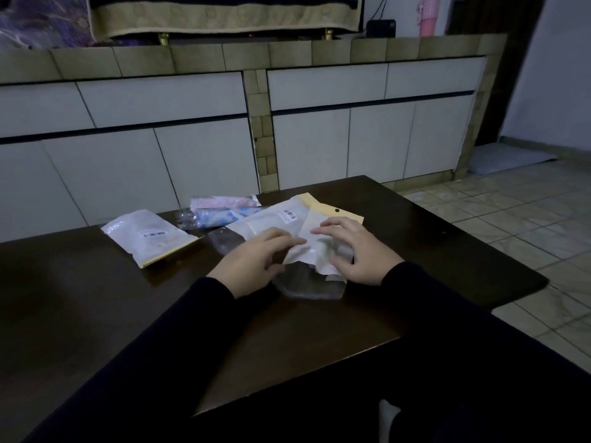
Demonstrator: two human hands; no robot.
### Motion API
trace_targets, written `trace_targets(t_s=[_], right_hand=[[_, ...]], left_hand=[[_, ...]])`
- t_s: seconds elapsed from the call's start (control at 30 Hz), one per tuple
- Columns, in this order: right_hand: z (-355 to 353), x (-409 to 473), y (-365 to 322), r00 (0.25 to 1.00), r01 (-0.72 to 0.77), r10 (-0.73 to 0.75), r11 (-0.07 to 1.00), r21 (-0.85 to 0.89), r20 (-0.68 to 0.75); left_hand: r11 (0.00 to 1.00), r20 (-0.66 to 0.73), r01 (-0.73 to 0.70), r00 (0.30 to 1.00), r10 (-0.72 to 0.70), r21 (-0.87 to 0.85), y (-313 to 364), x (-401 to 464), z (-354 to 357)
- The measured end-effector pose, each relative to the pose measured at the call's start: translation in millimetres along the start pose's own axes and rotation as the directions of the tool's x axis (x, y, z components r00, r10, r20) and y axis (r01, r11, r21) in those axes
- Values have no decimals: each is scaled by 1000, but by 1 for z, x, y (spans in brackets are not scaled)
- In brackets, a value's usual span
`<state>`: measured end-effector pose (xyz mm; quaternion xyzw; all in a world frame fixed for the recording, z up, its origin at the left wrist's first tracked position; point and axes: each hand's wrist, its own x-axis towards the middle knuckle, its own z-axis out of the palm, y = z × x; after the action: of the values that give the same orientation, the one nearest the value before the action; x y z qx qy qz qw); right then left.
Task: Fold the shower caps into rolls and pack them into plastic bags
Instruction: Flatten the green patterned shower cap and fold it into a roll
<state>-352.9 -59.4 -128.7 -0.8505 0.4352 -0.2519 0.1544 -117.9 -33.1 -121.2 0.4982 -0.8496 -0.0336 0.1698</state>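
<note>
As both hands' fingers lie relaxed, the left hand (256, 262) and right hand (355, 251) press a thin, slippery-looking plastic bag (315, 247) to the desk (96, 298); its edges between them look the best hold.

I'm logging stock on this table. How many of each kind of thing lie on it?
Flat white bags with a yellow strip: 3, the left bag, the middle bag and the bag under the hands.
Patterned rolls in clear wrap: 2, the pink roll and the blue roll.
Clear plastic sheet: 1.
Total: 6.
</note>
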Motion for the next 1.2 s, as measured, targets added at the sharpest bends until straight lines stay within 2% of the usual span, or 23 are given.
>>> trace_targets(t_s=[0.07,0.17,0.27,0.33,0.4,0.47,0.53,0.7,0.8,0.87,0.97,1.07,1.2], right_hand=[[1,-6,0,997,36,-36,999,6,-71],[3,-10,2,996,57,-57,998,-14,-65],[3,-13,6,993,86,-90,995,-53,-71],[3,-16,9,988,124,-128,991,-42,-85],[1,-20,11,994,96,-95,995,24,-56],[-4,-23,11,1000,14,-16,995,102,20],[-8,-26,12,996,-9,-4,991,134,92],[-15,-33,10,977,23,-25,1000,14,214],[-11,-32,11,995,14,-17,999,32,99],[-8,-30,12,1000,9,-10,997,71,13],[-9,-27,15,997,-71,77,983,172,-28],[-10,-28,18,986,-129,150,964,231,-74],[-10,-29,19,973,-108,155,961,256,-173]], left_hand=[[992,-88,-114,989,119,56,2,0,9],[945,-178,-321,928,327,62,-1,1,20],[927,-174,-374,911,375,36,-10,5,26],[935,-183,-354,920,346,-9,-9,5,25],[950,-183,-301,942,282,-86,-7,4,23],[961,-155,-197,974,168,-196,-3,2,20],[954,-87,-65,995,41,-294,-1,0,17],[887,-24,109,991,-133,-449,-4,-2,22],[858,-33,164,978,-206,-486,-2,1,22],[837,-64,129,979,-193,-532,5,4,24],[790,-147,104,960,-238,-604,19,9,27],[807,-176,113,949,-260,-580,24,16,32],[800,-178,170,928,-326,-575,26,23,34]])
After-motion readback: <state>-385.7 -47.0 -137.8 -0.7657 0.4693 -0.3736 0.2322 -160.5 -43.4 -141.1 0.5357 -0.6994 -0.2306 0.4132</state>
